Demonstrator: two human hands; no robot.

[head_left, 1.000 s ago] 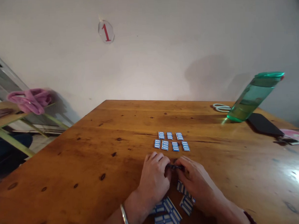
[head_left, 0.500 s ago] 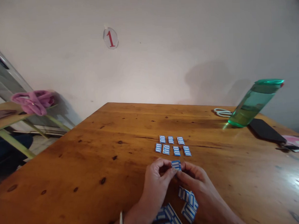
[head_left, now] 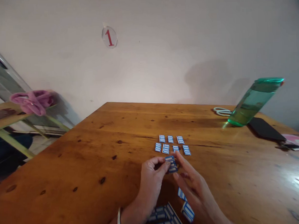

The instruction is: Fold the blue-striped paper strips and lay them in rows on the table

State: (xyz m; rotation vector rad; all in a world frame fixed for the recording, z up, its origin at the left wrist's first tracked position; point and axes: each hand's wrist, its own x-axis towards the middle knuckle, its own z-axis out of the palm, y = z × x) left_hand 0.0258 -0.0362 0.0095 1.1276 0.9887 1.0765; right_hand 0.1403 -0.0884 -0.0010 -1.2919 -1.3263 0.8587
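Striped card [head_left: 172, 164]: pinched in the left hand [head_left: 151, 175], right hand [head_left: 195, 184] alongside.
The left thumb lies on top at the card's left side; the long axis runs fore-and-aft, far end leaning slightly left. The right hand, fingers parted, stands just right of the card; fingertip contact cannot be confirmed. Two rows of cards [head_left: 166, 149] lie just beyond.
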